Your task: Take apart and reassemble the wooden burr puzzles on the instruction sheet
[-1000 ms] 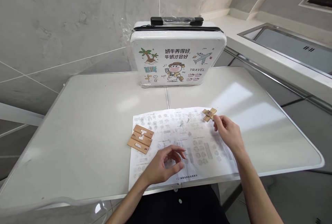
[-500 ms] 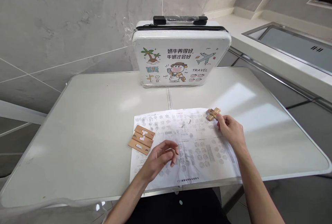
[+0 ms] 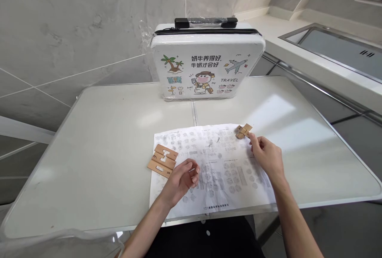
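Note:
My right hand (image 3: 265, 155) rests on the printed instruction sheet (image 3: 217, 170). Its fingers are pinched together just beside a small wooden cross-shaped piece (image 3: 243, 130) at the sheet's top right corner. I cannot tell whether they touch it. My left hand (image 3: 181, 179) hovers over the sheet's lower left part, fingers curled in with nothing visible in them. It is a little right of a stack of flat wooden slotted pieces (image 3: 162, 160) lying on the sheet's left edge.
A white folding table (image 3: 104, 138) holds everything. At its far edge stands a white suitcase-shaped case (image 3: 207, 65) with cartoon prints and a black handle. A white counter with a sunken steel panel (image 3: 334, 51) runs along the right. The wall behind is grey.
My left hand has drawn back toward the left and its fingers have curled in. My right hand stays by the wooden cross piece, hardly moved.

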`<state>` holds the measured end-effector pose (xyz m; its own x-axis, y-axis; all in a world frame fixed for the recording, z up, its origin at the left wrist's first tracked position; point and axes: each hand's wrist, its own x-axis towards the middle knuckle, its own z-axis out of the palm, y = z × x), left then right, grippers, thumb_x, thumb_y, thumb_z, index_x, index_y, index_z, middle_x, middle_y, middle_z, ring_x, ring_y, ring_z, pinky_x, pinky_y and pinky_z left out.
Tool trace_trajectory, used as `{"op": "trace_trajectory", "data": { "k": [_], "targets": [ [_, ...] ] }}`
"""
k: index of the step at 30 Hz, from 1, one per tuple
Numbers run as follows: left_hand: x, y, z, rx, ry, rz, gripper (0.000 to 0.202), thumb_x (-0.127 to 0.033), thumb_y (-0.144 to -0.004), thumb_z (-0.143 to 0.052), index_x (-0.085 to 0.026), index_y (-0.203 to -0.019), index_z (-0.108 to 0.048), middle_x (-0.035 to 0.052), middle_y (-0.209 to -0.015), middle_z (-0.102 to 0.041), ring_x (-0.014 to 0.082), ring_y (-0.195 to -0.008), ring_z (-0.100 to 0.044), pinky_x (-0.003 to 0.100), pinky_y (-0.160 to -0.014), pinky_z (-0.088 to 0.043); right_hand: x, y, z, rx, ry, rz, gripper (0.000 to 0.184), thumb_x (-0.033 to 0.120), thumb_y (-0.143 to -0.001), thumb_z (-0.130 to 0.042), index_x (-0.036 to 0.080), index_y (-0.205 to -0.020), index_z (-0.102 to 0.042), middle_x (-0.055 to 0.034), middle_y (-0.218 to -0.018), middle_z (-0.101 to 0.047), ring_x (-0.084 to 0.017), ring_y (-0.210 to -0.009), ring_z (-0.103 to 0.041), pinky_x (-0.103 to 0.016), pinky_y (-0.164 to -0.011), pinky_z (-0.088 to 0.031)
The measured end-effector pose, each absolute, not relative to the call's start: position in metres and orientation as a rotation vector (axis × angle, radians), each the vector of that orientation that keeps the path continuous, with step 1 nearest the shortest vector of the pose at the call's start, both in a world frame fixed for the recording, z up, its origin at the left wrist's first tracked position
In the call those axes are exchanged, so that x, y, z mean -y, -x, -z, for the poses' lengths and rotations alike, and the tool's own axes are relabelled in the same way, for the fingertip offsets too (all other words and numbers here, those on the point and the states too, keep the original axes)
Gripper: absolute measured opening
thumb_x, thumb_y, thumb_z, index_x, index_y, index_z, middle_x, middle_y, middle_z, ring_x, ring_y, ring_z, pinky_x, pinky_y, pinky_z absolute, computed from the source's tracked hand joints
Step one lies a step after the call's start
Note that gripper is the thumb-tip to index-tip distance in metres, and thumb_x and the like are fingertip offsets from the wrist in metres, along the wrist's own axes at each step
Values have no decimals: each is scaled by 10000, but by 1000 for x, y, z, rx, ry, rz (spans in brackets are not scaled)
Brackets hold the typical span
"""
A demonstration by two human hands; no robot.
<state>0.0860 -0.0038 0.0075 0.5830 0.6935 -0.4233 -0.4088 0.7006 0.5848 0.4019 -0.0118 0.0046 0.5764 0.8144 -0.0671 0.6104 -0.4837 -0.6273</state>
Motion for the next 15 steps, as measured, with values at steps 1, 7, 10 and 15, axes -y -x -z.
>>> {"op": "trace_trajectory", "data": {
  "k": [1, 7, 10, 15],
  "targets": [
    [4, -86, -7, -690, -490, -656, 273, -425, -944, -761, -164, -949, -678, 30, -890, -592, 91, -635, -480, 237, -566, -395, 17, -399, -6, 1128, 2267, -474, 615, 740, -1008, -459, 244, -678, -611, -42, -606, -655, -222, -591, -560, -332, -622, -393],
    [5, -87, -5, -677, -556, -658, 251, -395, -991, -717, -153, -946, -668, 13, -863, -607, 68, -597, -483, 234, -577, -387, 55, -362, -13, 1153, 1972, -802, 556, 680, -1022, -508, 245, -678, -537, 22, -537, -522, -171, -512, -493, -294, -549, -402],
    [4, -87, -3, -679, -568, -675, 245, -389, -1015, -686, -153, -950, -664, 15, -871, -619, 68, -603, -501, 238, -597, -400, 72, -340, -9, 1207, 1794, -938, 506, 631, -1038, -529, 246, -710, -518, 34, -552, -491, -162, -503, -471, -289, -529, -387],
    [6, -88, -3, -695, -641, -687, 250, -392, -1024, -678, -152, -958, -665, 14, -854, -629, 75, -608, -518, 247, -621, -413, 86, -325, 5, 1313, 1731, -904, 465, 542, -1078, -507, 243, -722, -488, 33, -589, -482, -154, -526, -447, -293, -542, -362]
  ]
}}
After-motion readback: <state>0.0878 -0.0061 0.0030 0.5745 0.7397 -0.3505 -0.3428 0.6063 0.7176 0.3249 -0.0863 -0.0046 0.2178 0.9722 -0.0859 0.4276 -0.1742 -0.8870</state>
